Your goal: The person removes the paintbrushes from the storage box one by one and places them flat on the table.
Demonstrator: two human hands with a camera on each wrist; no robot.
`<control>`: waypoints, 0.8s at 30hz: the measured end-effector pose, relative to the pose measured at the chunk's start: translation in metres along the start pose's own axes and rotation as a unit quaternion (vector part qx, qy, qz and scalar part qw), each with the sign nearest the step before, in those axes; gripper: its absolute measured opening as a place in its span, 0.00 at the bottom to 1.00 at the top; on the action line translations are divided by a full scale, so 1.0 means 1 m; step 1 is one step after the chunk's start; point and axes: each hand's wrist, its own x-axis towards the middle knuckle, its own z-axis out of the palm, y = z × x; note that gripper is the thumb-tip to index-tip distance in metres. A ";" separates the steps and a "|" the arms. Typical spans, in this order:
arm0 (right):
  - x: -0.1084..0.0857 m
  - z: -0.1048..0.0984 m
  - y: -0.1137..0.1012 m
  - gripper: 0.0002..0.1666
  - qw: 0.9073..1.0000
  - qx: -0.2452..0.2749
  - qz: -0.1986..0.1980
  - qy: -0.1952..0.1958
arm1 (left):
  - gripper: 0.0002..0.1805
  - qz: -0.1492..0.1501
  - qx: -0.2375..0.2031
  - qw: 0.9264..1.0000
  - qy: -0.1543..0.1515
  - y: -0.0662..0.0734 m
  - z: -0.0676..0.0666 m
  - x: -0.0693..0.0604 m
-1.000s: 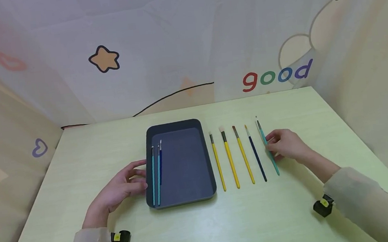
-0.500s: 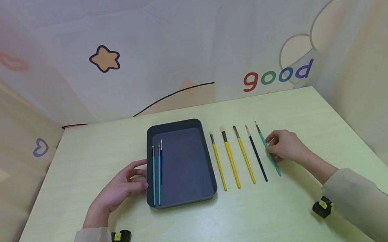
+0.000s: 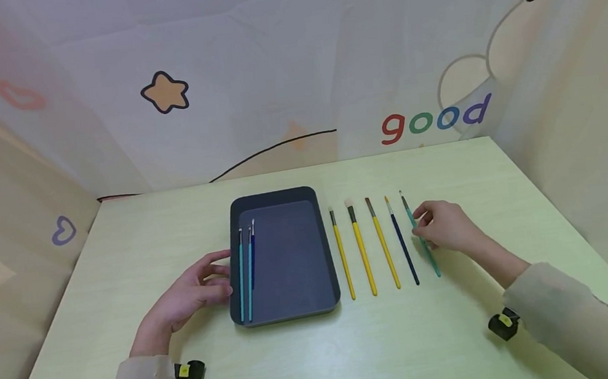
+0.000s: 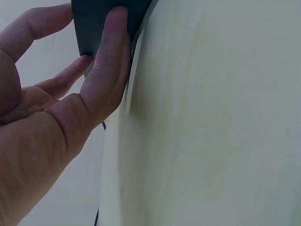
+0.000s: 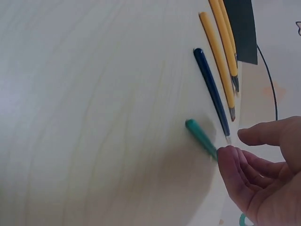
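My left hand (image 3: 195,293) rests its fingertips and thumb against the left wall of a dark grey tray (image 3: 294,258), steadying it from outside; the left wrist view shows those fingers (image 4: 110,52) on the tray's side. Inside the tray lie two teal paintbrushes and a dark blue paintbrush (image 3: 253,256) along the left edge. My right hand (image 3: 443,224) hovers over a teal paintbrush (image 3: 430,256) lying on the table, the rightmost in a row. Its thumb and fingers stand apart in the right wrist view, where they hide part of the teal paintbrush (image 5: 201,137).
Left of the teal brush lie a dark blue paintbrush (image 3: 405,250) and three yellow-handled paintbrushes (image 3: 363,257), side by side with bristles away from me. The pale table (image 3: 300,363) ends at a printed curtain (image 3: 270,82) behind and at both sides.
The rightmost teal paintbrush has shifted slightly toward me, level with the row, and come to lie on the table. My right hand has loosened from it. The left hand and tray stay put.
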 end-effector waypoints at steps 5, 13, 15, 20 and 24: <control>-0.003 0.003 -0.012 0.17 0.999 0.019 -0.030 -0.003 | 0.43 0.002 -0.001 1.000 -0.003 0.001 0.000 0.001; -0.005 0.013 -0.038 0.20 0.989 0.129 -0.044 -0.060 | 0.43 0.004 -0.005 1.000 -0.001 0.000 0.000 0.001; -0.005 0.016 -0.044 0.21 0.981 0.168 -0.042 -0.085 | 0.44 0.005 -0.008 1.000 0.000 -0.001 0.000 0.001; -0.008 0.024 -0.058 0.25 0.953 0.262 -0.034 -0.150 | 0.44 0.007 -0.012 1.000 0.000 -0.002 0.001 0.001; -0.007 0.032 -0.067 0.27 0.926 0.326 -0.025 -0.188 | 0.43 0.008 -0.010 1.000 0.000 -0.002 0.001 0.001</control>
